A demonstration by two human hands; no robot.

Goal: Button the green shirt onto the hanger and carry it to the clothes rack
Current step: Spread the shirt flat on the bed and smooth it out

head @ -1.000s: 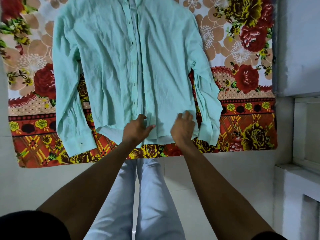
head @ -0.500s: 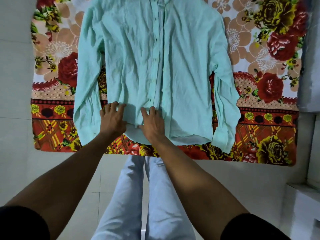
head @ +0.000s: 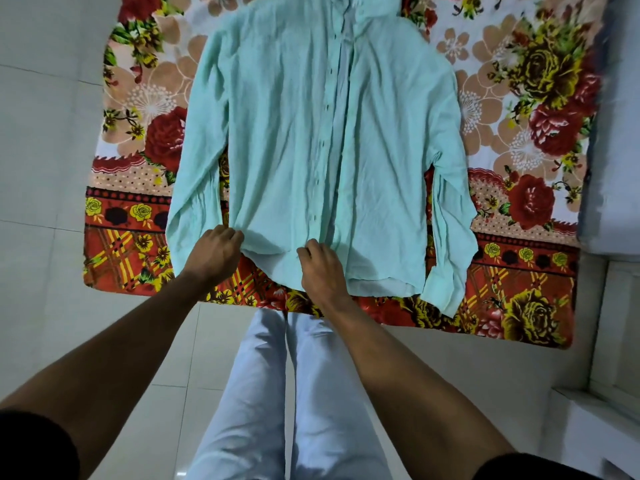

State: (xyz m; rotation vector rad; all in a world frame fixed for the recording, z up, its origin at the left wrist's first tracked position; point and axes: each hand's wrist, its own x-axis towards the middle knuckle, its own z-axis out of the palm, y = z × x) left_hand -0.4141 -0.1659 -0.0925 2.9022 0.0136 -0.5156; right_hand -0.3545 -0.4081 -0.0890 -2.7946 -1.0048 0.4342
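Observation:
The pale green shirt (head: 311,150) lies flat and front-up on a floral blanket (head: 519,168), its button placket running down the middle and both sleeves beside the body. My left hand (head: 214,252) pinches the hem at the shirt's lower left corner with curled fingers. At the hem just left of the placket, my right hand (head: 320,265) grips the cloth, fingers curled. The collar reaches the top edge of the view. No hanger shows.
The blanket lies on a white tiled floor (head: 45,168). My legs in light trousers (head: 287,393) stand at the blanket's near edge. A pale wall or furniture edge (head: 616,133) and a white ledge (head: 588,427) run along the right.
Both hands have shifted left along the hem, from around the placket to the left half. Flat fingers half a second ago have curled into the cloth at the hem.

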